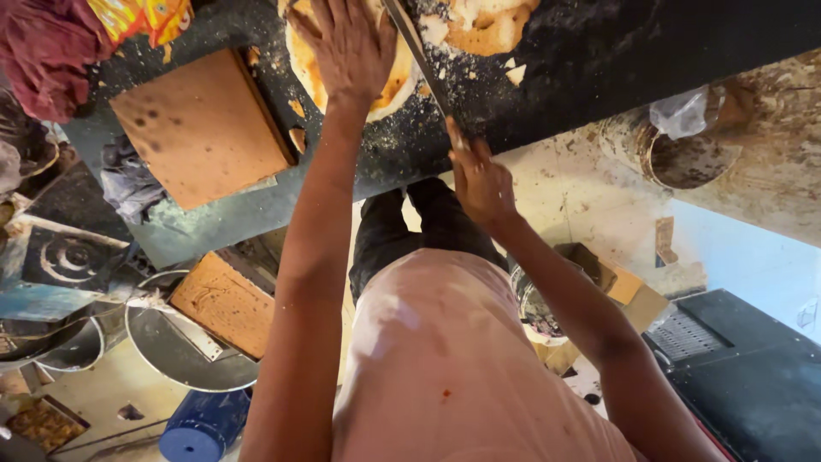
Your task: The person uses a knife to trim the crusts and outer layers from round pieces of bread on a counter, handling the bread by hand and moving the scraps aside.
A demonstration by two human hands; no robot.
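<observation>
**Workbench with flatbread and blade: contents as seen from above**

Dark worktop (599,51), black, dusted with pale crumbs and flour, running across the upper part of the view; rough pale floor below it.

- Left hand (352,43): laid flat, fingers spread, pressing down on a round flatbread (301,60) at the top edge of the worktop. Nothing is gripped; the palm simply rests on the bread.
- Right hand (481,181): closed around the lower end of a long thin blade (419,53), which runs up and across the worktop just beside the flatbread's right edge. How tightly the fingers wrap cannot be told.
- Second flatbread (479,21): torn, pale and browned, to the right of the blade, apart from the first.
- Wooden board (201,128): square, tan, lying on the worktop's left part.
- Second board (227,301): orange-brown, lower down, resting across a round metal pan (171,355).
- Blue drum (201,432): on the floor near the bottom edge.
- Round clay opening (684,158): at right, with a clear plastic bag (684,111) on its rim.
- Red cloth (43,51): upper left corner.
</observation>
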